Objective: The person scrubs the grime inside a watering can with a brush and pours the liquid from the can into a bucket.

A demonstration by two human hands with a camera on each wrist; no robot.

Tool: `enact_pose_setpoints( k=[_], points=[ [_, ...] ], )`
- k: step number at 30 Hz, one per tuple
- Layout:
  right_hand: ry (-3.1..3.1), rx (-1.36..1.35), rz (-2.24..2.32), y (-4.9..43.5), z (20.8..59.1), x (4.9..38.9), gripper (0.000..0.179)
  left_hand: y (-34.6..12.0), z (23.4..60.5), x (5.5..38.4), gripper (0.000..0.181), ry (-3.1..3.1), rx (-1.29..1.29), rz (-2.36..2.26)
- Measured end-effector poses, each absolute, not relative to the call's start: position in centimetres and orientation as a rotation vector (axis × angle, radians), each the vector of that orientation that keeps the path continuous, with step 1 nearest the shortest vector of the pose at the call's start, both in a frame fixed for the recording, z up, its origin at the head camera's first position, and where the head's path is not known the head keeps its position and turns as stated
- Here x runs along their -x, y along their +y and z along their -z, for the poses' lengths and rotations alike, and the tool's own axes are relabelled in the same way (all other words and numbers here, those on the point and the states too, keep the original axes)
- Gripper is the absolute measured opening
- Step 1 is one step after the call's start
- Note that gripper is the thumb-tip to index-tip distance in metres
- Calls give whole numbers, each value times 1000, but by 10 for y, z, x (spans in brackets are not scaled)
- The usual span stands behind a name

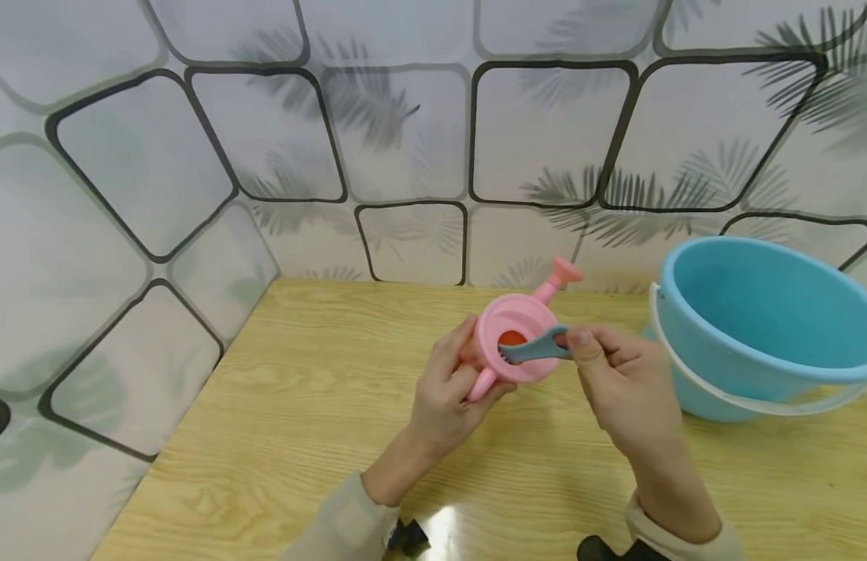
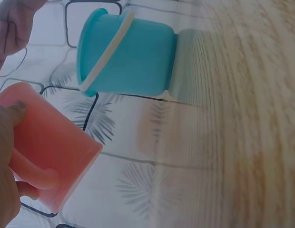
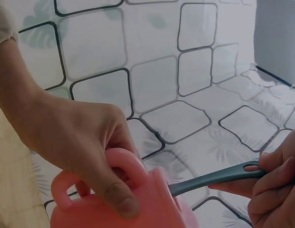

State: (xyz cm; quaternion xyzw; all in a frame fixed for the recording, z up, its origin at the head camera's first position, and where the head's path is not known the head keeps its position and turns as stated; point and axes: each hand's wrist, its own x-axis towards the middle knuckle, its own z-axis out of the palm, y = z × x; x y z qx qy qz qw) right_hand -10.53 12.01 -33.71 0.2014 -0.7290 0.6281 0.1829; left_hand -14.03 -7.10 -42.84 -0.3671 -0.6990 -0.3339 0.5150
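In the head view my left hand grips a pink toy watering can around its side, holding it tilted above the table. The can's open top faces me and its spout points away to the right. My right hand pinches the end of a blue-grey fork, whose tined end reaches into the can's opening. Beside the tines, inside the can, shows a round orange-red thing, partly hidden. The right wrist view shows the fork's handle, with a hole near its end, entering the can.
A light blue bucket with a white handle stands on the table at the right, close to my right hand. The wooden table meets patterned walls behind and at the left.
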Motion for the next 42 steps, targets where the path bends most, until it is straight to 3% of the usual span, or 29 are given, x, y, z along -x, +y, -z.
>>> enact_pose_setpoints(
  k=[29, 35, 42],
  points=[
    [-2170, -521, -1589, 109, 335, 108, 19, -74, 422, 142, 41, -1666, 899, 798],
    [-2079, -359, -1795, 120, 330, 106, 22, -74, 420, 143, 41, -1661, 915, 803],
    [-2119, -365, -1835, 110, 338, 108, 24, -76, 423, 141, 42, -1689, 897, 833]
  ],
)
